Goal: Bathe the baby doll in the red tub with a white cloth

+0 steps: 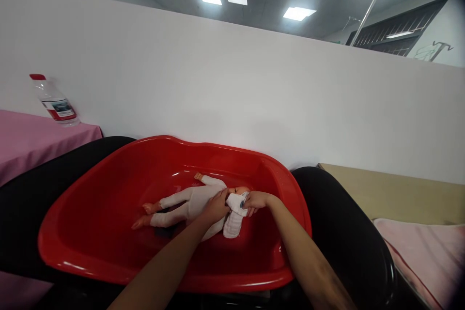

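Observation:
A baby doll (pixel 181 202) in a pale suit lies on its back inside a red plastic tub (pixel 109 247), legs pointing left, head to the right. My left hand (pixel 215 207) rests closed on the doll's chest. My right hand (pixel 255 201) is at the doll's head, pinching a folded white cloth (pixel 234 218) that covers the face and hangs down over the doll's shoulder. The doll's head is mostly hidden by the cloth and my fingers.
The tub sits on a black rounded stand (pixel 348 232). A pink-covered table (pixel 32 145) at the left carries a plastic water bottle (pixel 54 101) with a red cap. A white partition wall (pixel 232 92) runs behind. Pink bedding (pixel 432 256) lies at the lower right.

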The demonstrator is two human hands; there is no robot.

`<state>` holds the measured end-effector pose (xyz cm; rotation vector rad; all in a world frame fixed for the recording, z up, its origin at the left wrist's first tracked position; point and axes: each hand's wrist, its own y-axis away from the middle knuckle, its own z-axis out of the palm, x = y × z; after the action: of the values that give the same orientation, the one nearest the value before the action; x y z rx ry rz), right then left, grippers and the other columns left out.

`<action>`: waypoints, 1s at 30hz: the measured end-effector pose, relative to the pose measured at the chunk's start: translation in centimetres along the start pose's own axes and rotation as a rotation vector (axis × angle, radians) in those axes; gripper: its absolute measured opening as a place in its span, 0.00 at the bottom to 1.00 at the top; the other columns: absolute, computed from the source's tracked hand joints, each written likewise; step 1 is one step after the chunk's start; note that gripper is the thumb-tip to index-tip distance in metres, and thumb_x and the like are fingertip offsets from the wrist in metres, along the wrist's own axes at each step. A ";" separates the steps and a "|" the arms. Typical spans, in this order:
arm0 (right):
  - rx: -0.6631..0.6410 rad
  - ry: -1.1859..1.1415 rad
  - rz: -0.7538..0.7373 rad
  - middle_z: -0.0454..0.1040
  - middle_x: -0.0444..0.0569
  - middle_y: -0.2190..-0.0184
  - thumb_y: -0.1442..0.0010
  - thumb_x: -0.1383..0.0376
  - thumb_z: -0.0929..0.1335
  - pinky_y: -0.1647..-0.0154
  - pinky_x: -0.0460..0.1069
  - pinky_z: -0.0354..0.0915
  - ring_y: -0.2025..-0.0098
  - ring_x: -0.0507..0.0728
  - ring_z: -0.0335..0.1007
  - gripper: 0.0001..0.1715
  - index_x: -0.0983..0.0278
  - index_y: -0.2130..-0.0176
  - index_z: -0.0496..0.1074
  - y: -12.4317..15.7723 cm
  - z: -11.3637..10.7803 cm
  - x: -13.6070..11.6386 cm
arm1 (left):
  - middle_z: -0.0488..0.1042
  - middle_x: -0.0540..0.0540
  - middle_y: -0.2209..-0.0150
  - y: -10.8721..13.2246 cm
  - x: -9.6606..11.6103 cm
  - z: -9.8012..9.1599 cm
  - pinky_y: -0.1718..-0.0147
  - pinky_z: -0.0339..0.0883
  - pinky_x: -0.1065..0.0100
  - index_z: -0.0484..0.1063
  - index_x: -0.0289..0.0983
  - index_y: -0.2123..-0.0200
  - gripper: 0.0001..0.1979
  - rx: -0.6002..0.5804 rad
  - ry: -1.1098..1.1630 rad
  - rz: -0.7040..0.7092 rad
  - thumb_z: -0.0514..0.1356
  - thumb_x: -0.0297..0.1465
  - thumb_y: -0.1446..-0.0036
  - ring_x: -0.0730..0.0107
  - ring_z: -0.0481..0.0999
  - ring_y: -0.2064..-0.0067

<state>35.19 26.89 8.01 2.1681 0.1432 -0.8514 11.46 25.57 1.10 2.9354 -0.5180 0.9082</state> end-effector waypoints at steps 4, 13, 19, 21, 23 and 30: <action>0.027 0.226 0.060 0.91 0.56 0.57 0.39 0.66 0.80 0.42 0.53 0.82 0.46 0.66 0.91 0.04 0.65 0.62 0.85 -0.6 0.1 0.3 | 0.87 0.43 0.35 0.2 0.2 -0.4 0.36 0.73 0.53 0.77 0.53 0.26 0.29 -0.047 0.097 0.004 0.62 0.42 0.27 0.41 0.83 0.33; -0.035 -0.059 -0.075 0.90 0.53 0.55 0.28 0.59 0.79 0.44 0.48 0.80 0.50 0.58 0.89 0.13 0.66 0.52 0.88 -0.2 1.1 -0.5 | 0.89 0.42 0.40 0.7 1.6 -1.7 0.38 0.76 0.52 0.80 0.51 0.31 0.25 -0.131 0.230 -0.026 0.62 0.42 0.28 0.42 0.85 0.38; -0.070 0.383 0.101 0.84 0.47 0.65 0.36 0.64 0.84 0.32 0.56 0.77 0.44 0.65 0.87 0.12 0.62 0.68 0.83 -0.4 0.9 -0.1 | 0.87 0.43 0.37 0.7 1.4 -1.4 0.39 0.76 0.55 0.79 0.50 0.31 0.24 -0.101 0.196 0.027 0.61 0.45 0.25 0.44 0.85 0.37; -0.086 0.239 0.046 0.85 0.47 0.63 0.33 0.59 0.83 0.35 0.53 0.78 0.45 0.62 0.87 0.12 0.62 0.65 0.85 -0.1 0.8 0.0 | 0.88 0.43 0.39 0.8 1.5 -1.6 0.38 0.76 0.55 0.79 0.51 0.32 0.23 -0.109 0.192 -0.001 0.62 0.45 0.25 0.44 0.85 0.38; -0.111 0.023 -0.037 0.87 0.49 0.59 0.32 0.55 0.83 0.40 0.50 0.79 0.47 0.59 0.87 0.15 0.63 0.60 0.86 0.1 0.8 -0.1 | 0.89 0.43 0.42 0.8 1.6 -1.8 0.38 0.76 0.52 0.80 0.51 0.33 0.22 -0.119 0.199 -0.034 0.63 0.45 0.25 0.42 0.85 0.40; -0.087 0.308 -0.011 0.84 0.46 0.64 0.33 0.60 0.82 0.36 0.52 0.76 0.48 0.61 0.85 0.14 0.62 0.69 0.83 -0.6 1.2 -0.4 | 0.88 0.39 0.41 0.4 0.9 -0.9 0.40 0.76 0.53 0.80 0.47 0.40 0.19 -0.090 0.235 0.013 0.64 0.44 0.30 0.41 0.86 0.41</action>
<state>33.99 26.54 7.31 2.2053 0.3399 -0.5021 11.52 25.02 2.35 2.7002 -0.5481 1.1774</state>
